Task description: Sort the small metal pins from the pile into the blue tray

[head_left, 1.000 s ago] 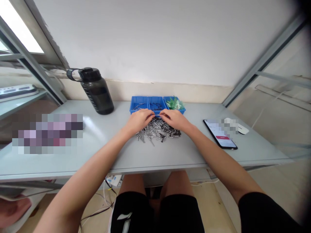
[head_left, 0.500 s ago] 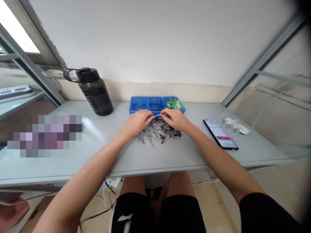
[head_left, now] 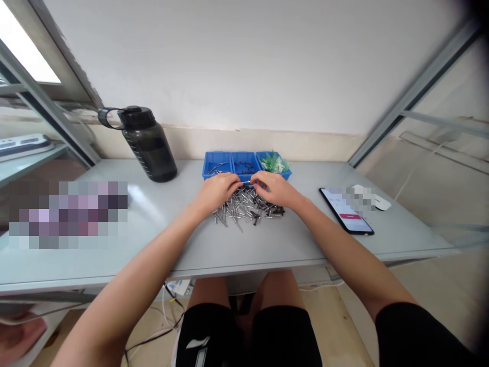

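Observation:
Between my two hands, in front of the blue trays, a thin silver rivet (head_left: 246, 182) spans the gap from fingertips to fingertips. My left hand (head_left: 218, 192) pinches its left end with thumb and index finger. At the other end, my right hand (head_left: 275, 187) has its fingers closed around the tip. Beneath both hands spreads a loose pile of silver rivets (head_left: 237, 208), with dark screws (head_left: 256, 218) mixed in, mostly on the right. Part of the pile is hidden by my hands.
Behind my hands stand a left blue tray (head_left: 208, 162) with a few silver pieces, a middle one (head_left: 244, 154) with dark screws, and a right one holding green crinkled plastic (head_left: 274, 163). A black bottle (head_left: 151, 148) stands left; a phone (head_left: 347, 211) and white mouse (head_left: 382, 203) lie right.
My right fingertips have shifted very slightly to the left along the rivet. My left hand holds almost the same place, and the pile looks unchanged.

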Motion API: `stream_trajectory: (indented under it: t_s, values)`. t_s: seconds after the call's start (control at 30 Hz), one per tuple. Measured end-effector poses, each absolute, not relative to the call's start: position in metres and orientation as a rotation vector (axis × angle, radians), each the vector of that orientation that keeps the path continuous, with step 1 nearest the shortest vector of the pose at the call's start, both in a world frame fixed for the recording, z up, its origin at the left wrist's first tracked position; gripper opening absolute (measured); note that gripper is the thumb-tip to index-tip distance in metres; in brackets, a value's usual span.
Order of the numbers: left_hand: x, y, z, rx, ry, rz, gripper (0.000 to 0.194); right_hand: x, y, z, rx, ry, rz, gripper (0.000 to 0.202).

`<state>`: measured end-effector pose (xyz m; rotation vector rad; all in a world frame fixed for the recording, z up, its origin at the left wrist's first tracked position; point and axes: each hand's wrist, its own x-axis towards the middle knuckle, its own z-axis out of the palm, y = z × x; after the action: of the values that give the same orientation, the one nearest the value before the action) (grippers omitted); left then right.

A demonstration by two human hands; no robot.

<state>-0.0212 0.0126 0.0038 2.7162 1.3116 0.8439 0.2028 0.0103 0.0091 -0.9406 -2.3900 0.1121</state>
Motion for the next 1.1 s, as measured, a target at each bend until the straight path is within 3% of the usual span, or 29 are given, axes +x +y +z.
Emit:
stream_trajectory:
  t_s: [0.77, 1.1]
  values:
    - [-0.0263, 0.0132, 0.0077, 2.682, 1.504, 0.823, 0.021, 0.2064, 0.0186, 0.004, -0.911, -2.432, 0.034, 0.023]
    - [-0.0238, 0.0113, 0.0072, 2.806, 1.212, 0.741, 0.022, 0.2009, 0.014, 0.0048, -0.821, -2.452, -0.03, 0.023]
